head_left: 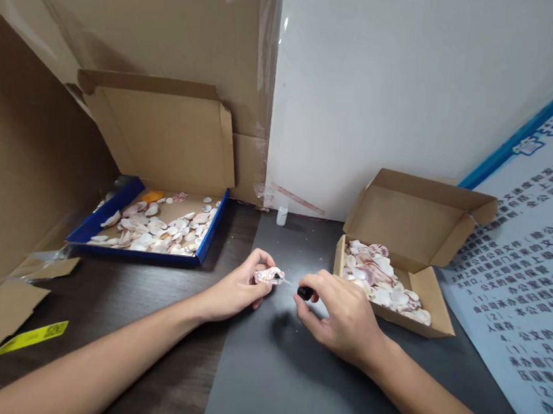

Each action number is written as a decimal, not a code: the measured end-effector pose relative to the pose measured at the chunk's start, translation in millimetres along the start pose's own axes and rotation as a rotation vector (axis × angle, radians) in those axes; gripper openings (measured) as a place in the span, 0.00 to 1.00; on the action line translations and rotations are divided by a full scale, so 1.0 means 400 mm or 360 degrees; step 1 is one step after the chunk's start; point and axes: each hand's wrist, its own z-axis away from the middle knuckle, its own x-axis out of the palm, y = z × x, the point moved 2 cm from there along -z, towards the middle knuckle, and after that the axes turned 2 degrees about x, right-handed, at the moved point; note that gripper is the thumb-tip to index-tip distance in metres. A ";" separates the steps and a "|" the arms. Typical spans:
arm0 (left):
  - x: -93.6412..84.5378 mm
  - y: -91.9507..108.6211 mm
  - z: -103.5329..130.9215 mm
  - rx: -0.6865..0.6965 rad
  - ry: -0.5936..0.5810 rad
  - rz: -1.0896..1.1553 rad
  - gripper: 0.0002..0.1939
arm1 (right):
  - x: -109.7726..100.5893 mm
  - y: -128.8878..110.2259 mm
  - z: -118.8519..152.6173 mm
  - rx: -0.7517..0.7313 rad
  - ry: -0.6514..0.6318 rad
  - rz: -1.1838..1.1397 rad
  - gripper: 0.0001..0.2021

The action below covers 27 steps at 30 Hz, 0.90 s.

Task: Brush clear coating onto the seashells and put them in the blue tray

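A speckled shell [265, 276] is pinched between the thumb and fingers of my left hand [238, 287], above the table. Close on its right, my right hand [339, 311] grips a black cap [304, 293] from which a thin, pale stem points left to the shell's dark spot. Whether the stem's tip touches the shell is hard to tell. Behind both hands, a small white bottle [282, 216] stands upright by the white panel.
At the left, an open blue-sided box [139, 255] holds many shells [175, 229]. An open cardboard box [443, 317] with more shells [395, 295] sits at the right. A yellow strip [30, 338] lies at the left edge. Cardboard and panels stand around the table [257, 389].
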 end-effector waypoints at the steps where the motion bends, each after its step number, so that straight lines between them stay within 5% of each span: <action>1: 0.001 0.000 0.000 0.0015 0.0012 -0.0038 0.15 | -0.001 0.004 0.000 0.0013 -0.0012 0.0027 0.02; 17: -0.003 0.007 -0.004 0.0236 0.0192 -0.0329 0.09 | -0.001 0.017 0.001 0.0039 0.0076 -0.0060 0.03; 27: -0.006 0.006 -0.014 0.0077 0.0169 0.0028 0.17 | 0.010 0.014 0.003 0.0044 -0.0007 -0.0086 0.03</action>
